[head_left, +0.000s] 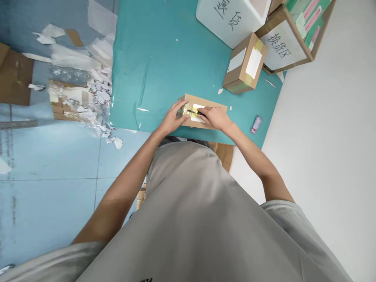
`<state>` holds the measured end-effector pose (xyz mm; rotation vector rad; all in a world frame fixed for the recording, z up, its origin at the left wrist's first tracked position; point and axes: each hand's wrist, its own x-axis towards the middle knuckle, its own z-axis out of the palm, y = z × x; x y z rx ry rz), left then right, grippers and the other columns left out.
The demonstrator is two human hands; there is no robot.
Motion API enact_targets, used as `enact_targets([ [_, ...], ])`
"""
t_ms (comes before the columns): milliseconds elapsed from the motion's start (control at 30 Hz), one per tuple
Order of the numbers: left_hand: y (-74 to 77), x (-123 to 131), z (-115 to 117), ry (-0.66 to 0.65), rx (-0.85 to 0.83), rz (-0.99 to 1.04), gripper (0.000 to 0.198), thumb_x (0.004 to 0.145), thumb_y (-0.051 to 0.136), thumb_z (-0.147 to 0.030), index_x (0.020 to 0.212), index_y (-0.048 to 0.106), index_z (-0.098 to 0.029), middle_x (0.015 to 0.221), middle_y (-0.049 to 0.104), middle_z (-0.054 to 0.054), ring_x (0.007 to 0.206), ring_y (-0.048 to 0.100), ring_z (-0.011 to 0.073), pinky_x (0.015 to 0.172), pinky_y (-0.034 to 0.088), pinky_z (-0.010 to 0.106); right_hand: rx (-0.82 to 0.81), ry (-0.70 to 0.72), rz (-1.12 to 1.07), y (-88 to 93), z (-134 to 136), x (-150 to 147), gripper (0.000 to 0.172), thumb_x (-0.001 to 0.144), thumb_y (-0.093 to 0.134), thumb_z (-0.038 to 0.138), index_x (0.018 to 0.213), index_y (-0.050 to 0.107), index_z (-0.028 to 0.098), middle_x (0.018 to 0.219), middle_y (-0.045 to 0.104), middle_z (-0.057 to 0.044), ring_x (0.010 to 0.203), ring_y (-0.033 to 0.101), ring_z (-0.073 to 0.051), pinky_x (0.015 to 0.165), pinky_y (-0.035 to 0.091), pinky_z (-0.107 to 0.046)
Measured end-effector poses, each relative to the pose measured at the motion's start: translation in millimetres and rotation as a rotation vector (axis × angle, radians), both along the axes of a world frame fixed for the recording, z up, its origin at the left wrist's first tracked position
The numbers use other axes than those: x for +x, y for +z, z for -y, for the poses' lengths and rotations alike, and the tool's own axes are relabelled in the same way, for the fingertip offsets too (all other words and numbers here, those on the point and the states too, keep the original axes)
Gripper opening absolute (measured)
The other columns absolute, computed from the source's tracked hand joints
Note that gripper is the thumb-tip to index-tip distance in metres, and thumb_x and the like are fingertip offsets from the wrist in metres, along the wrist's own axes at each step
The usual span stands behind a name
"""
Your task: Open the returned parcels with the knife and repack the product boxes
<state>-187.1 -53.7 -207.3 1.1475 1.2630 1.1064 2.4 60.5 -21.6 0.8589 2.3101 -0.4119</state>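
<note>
As the person in a grey shirt looks down, a small cardboard box (202,100) lies lengthwise between their two hands, close to the near edge of a teal-covered table (164,58). Their left hand (174,117) is at the box's left end, thumb and fingers spread apart and touching the cardboard. Their right hand (216,116) rests over the other half, fingers pinching a black-and-yellow utility knife (201,113). Its blade points left, into the gap between left thumb and forefinger, by some shiny clear tape; whether it cuts in is too small to tell. A white label (197,118) sits under the knife.

Beyond the box and to its left, a broad stretch of tabletop, dotted with paper scraps, runs to the left edge, past which packing waste (101,92) is heaped. Toward the far right, a taped carton (234,79), a white bin (246,19) and an open carton (289,43) crowd the corner, beside a white wall (331,137).
</note>
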Motion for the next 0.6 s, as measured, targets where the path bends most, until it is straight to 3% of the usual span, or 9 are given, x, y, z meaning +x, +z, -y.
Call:
enact_targets([
  [333,-0.8,0,-3,0.018,-0.012,0.031,0.082,0.1,0.08,-0.058,0.172,0.056,-0.027,0.176,0.051,0.017,0.167,0.047,0.0405,0.132,0.05,0.057,0.062,0.08,0.049,0.5,-2,-21,0.048,0.125,0.036,0.037,0.146,0.072,0.014,0.131,0.083,-0.021,0.112,0.078,-0.034,0.09,0.05,-0.04],
  [467,-2.2,0,-4,0.046,-0.028,0.066,0.081,0.098,0.082,-0.057,0.171,0.057,-0.03,0.176,0.053,0.015,0.164,0.051,0.0397,0.133,0.048,0.059,0.069,0.115,0.027,-6.9,-4,-35,0.048,0.122,0.033,0.023,0.143,0.075,0.011,0.13,0.083,-0.022,0.117,0.078,-0.034,0.097,0.054,-0.043],
  [600,-4.3,-2,-5,0.063,-0.052,0.07,0.085,0.095,0.085,-0.064,0.168,0.06,-0.03,0.177,0.053,0.016,0.157,0.058,0.0408,0.13,0.052,0.06,0.022,0.125,-0.022,-11.7,-9,-35,0.05,0.121,0.032,0.02,0.138,0.078,0.01,0.131,0.083,-0.023,0.123,0.077,-0.037,0.105,0.054,-0.048],
])
